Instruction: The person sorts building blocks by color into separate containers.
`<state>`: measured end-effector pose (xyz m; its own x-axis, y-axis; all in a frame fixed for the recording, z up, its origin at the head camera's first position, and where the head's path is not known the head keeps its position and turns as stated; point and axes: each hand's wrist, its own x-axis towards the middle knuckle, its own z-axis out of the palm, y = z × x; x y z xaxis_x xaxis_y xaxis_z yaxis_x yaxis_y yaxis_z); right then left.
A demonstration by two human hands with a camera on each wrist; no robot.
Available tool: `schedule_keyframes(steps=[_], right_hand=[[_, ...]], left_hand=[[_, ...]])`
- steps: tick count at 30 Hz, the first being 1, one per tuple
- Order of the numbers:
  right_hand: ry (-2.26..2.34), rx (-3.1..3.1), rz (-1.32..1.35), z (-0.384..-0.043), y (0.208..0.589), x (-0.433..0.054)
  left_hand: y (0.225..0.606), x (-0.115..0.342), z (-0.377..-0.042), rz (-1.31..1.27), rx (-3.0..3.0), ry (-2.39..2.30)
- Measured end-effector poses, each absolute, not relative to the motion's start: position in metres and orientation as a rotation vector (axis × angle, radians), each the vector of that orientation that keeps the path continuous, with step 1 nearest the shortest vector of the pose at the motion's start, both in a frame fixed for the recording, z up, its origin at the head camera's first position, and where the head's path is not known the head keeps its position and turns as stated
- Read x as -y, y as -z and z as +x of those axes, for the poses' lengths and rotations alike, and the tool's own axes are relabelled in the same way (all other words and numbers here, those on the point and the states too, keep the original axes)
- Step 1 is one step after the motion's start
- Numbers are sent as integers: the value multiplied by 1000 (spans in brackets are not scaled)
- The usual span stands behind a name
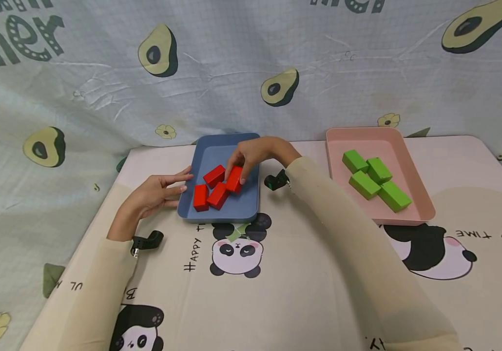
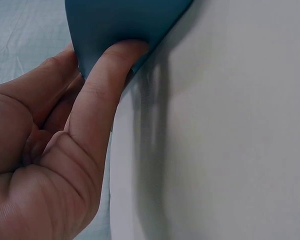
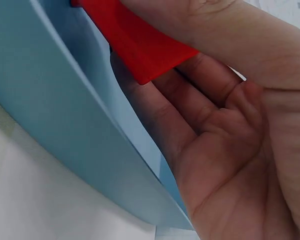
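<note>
My right hand (image 1: pixel 253 153) reaches over the blue tray (image 1: pixel 246 212) and pinches a red block (image 1: pixel 235 179) between thumb and fingers. The right wrist view also has this red block (image 3: pixel 140 45) in the grip, just inside the tray wall (image 3: pixel 80 120). Several other red blocks (image 1: pixel 219 196) lie close together in the tray, beside the held one. At the tray's left side, my left hand (image 1: pixel 154 195) rests its fairly straight fingers against the outer wall. Up close in the left wrist view, a fingertip of the left hand (image 2: pixel 65 135) touches that wall (image 2: pixel 115 22).
A pink tray (image 1: pixel 417 195) stands to the right with several green blocks (image 1: pixel 379 170) in it. Both trays sit on a table with a panda-print cover (image 1: pixel 277 302). An avocado-print curtain (image 1: pixel 220 87) hangs behind the table.
</note>
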<state>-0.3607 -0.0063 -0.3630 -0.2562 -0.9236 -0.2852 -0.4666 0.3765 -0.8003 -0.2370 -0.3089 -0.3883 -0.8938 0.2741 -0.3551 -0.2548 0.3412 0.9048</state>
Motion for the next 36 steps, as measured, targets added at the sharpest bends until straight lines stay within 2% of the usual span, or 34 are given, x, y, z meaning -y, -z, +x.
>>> schedule_keyframes(steps=[26,36], right_hand=[[662,-1899,-1258,-357,366,14],[764,-1854,-1284,-360,357,5]], left_hand=[[388,307,-237,15,-2139,-1603],[389,308,-236,15,-2145,-1607]])
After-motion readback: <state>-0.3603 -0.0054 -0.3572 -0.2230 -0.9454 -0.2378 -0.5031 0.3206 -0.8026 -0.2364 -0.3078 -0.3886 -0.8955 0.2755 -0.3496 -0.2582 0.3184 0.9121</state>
